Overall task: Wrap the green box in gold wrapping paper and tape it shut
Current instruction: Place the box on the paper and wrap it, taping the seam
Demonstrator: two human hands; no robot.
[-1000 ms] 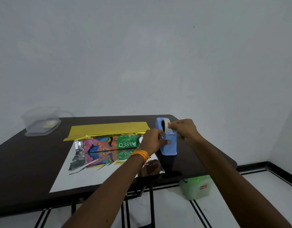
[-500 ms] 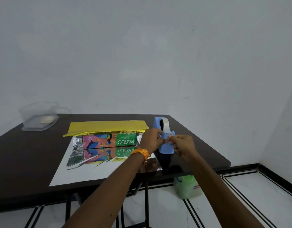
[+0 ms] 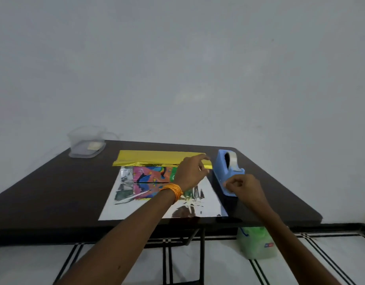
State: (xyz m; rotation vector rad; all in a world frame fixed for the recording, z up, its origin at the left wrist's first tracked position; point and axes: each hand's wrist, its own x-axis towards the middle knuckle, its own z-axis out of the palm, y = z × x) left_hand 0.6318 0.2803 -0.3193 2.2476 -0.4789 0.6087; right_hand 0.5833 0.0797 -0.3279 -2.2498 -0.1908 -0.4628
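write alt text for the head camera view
A person's left hand reaches over gold wrapping paper folded over a colourful green-ended box on a dark table; the right hand curls beside a blue plastic tape dispenser.

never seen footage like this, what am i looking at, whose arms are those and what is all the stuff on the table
No machine here: this is one picture from a camera worn on a person's head, looking forward and down, so both arms are that person's own. On the dark table lies wrapping paper, silver side up, with the green box on it and a gold flap folded over the box's top. The left hand, orange band at the wrist, reaches to the flap's right end with fingers fairly straight. The right hand is curled at the front of the blue tape dispenser; whether it pinches tape is too fine to see. A clear tub sits at the far left corner.
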